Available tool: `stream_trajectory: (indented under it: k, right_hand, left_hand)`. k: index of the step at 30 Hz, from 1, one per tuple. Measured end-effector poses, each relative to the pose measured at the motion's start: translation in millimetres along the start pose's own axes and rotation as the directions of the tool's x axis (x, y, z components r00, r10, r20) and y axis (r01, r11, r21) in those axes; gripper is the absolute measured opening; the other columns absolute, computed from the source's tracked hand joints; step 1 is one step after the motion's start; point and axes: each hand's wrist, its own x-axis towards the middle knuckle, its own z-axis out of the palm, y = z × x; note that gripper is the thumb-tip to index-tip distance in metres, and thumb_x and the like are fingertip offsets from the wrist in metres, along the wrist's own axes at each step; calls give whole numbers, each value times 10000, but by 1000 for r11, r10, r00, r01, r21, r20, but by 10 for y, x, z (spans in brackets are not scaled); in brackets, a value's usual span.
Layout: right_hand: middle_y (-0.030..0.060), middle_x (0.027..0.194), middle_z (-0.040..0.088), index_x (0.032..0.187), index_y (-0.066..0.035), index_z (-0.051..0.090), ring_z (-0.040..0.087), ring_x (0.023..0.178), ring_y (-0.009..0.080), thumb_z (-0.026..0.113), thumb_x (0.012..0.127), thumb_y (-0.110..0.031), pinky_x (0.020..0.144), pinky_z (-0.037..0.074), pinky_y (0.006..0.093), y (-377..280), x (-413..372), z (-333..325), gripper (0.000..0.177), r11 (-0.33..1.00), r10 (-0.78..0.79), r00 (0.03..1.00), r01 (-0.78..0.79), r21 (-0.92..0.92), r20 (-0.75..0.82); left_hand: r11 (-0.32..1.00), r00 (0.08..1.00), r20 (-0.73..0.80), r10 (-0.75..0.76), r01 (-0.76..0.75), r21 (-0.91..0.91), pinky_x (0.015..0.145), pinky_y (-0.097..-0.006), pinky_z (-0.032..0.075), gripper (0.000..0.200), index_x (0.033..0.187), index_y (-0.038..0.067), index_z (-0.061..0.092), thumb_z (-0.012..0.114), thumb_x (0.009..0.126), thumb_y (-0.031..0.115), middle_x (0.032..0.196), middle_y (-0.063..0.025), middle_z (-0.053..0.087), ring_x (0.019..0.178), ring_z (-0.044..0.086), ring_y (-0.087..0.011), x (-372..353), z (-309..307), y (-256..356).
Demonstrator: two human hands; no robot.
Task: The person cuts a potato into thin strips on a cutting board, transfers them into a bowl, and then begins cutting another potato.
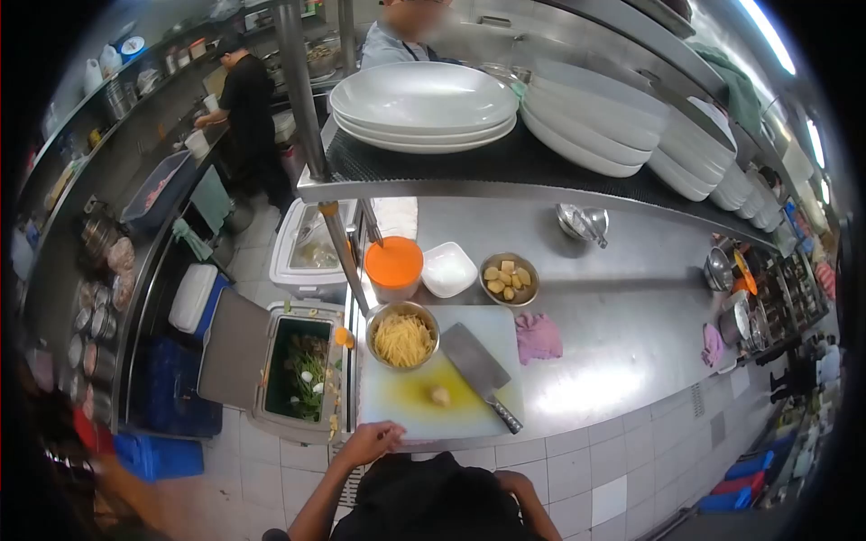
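My left hand (376,442) is over the near left edge of the cutting board (495,334), its fingers curled; whether it holds anything is too small to tell. My right hand (514,484) is low by my body, its fingers mostly hidden. On the board, a cleaver (474,360) lies flat with its handle toward me. A small pale piece (440,396) sits on a yellow wet stain. The metal bowl of yellow shreds (403,341) stands at the board's far left corner. Farther back, a metal bowl (510,279) holds several pale brown chunks.
An orange-lidded tub (394,262), white square bowl (449,270) and pink cloth (539,338) are around the board. An open bin of scraps (301,370) stands left. Overhead is a shelf (559,200) with white plates (424,99). One person works at far left, another behind the shelf.
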Motion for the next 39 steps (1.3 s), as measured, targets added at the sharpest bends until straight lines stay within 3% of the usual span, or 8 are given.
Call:
stream_trajectory:
  k: [3, 9, 12, 15, 18, 24, 27, 39]
  right_hand:
    - [215, 890, 729, 853, -45, 760, 717, 858, 365, 593, 858, -304, 797, 550, 467, -735, -274, -644, 308, 983, 130, 969, -99, -156, 209]
    - [83, 811, 723, 931, 2, 707, 692, 756, 154, 801, 855, -107, 744, 566, 305, -2237, -792, -1826, 163, 843, 29, 660, 388, 374, -750]
    - [124, 863, 690, 898, 22, 647, 677, 751, 147, 766, 842, 50, 648, 559, 272, -3308, -1280, -2689, 135, 109, -350, 300, 954, 280, -887]
    - [163, 876, 690, 890, 31, 649, 699, 747, 212, 812, 803, 14, 648, 573, 322, -4048, -1831, -3141, 186, -525, -471, 27, 795, 305, -882]
    - [167, 1678, 2, 1593, -38, -66, 130, 1539, 341, 982, 586, -233, 1239, 182, 513, -4223, -1801, -3469, 1467, -334, -900, -76, 752, 568, -429]
    - [257, 1643, 149, 1602, -43, 65, 230, 1517, 353, 853, 783, -391, 1215, 247, 460, -2380, -214, -2486, 1188, 811, -371, 873, 470, 349, -315]
    - [314, 1537, 330, 1559, -8, 193, 358, 1405, 458, 863, 740, -299, 1131, 282, 593, -1599, -51, -1656, 1097, 992, 108, 666, -22, 125, -738]
    - [272, 1103, 567, 1273, -24, 423, 581, 995, 486, 629, 733, -21, 845, 499, 548, -1130, 491, -1573, 578, 997, 70, 518, -11, 75, -853]
  left_hand:
    - [952, 874, -378, 306, -291, 97, 619, -280, 542, 160, 1055, 56, 731, 661, 949, 154, 938, -93, 738, 720, 706, -172, 336, 55, -33]
    - [879, 691, -549, 470, -420, 225, 557, -289, 495, 100, 980, 69, 733, 730, 891, 116, 852, -71, 707, 575, 616, -157, 572, 31, 24]
    - [902, 688, -592, 419, -391, 183, 563, -276, 468, 115, 966, 55, 749, 737, 893, 143, 812, -61, 698, 605, 576, -102, 594, -23, 104]
    - [908, 705, -576, 414, -363, 209, 577, -298, 480, 121, 966, 46, 742, 714, 906, 147, 828, -71, 701, 621, 593, -129, 626, 154, 150]
    - [889, 588, -673, 449, -371, 269, 568, -288, 475, 125, 973, 47, 723, 717, 916, 158, 878, -80, 701, 633, 607, -148, 781, -17, 181]
    - [896, 624, -651, 433, -376, 235, 582, -312, 504, 126, 978, 49, 709, 731, 906, 150, 900, -93, 690, 674, 643, -185, 698, 256, 80]
    - [933, 714, -601, 359, -284, 221, 626, -314, 521, 198, 1045, 62, 701, 751, 883, 163, 974, -106, 673, 720, 650, -205, 698, 378, 65]
    - [774, 707, -445, 550, -231, 589, 956, -475, 438, 601, 1297, 112, 599, 799, 799, 383, 1214, -162, 612, 1140, 564, -362, 1089, 767, 369]
